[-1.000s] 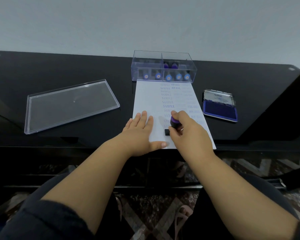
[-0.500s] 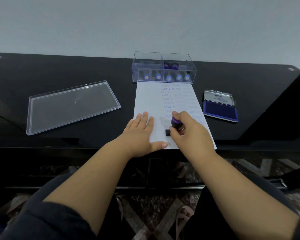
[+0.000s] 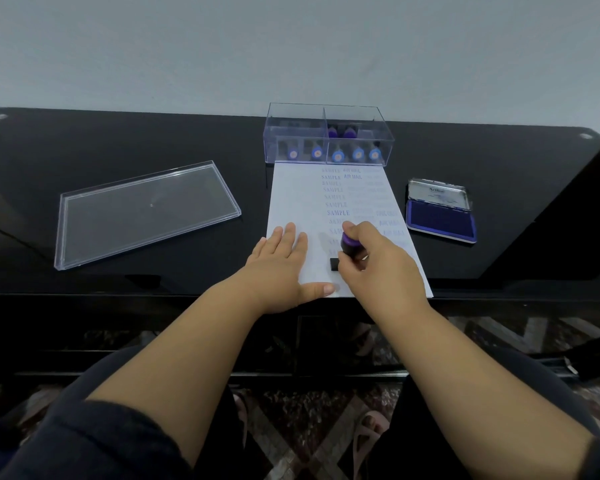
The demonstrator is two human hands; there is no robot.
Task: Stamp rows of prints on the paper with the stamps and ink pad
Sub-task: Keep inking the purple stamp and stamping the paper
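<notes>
The white printed paper point(image 3: 291, 202) is still pinned by the flat, released left hand point(image 3: 279, 263); the purple-capped black stamp point(image 3: 347, 249), grasped by the right hand point(image 3: 378, 261), has barely moved (print presumably being pressed near the bottom edge)

Stamp point(image 3: 347, 244) base behind fingers point(image 3: 355, 233)

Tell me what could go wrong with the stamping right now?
The paper could slide if the flat left hand lifts, blurring the print. The stamp in the right hand sits near the sheet's bottom edge, so there may be little room for more rows. The open ink pad lies close by; a wrist brushing it might smear ink.
</notes>
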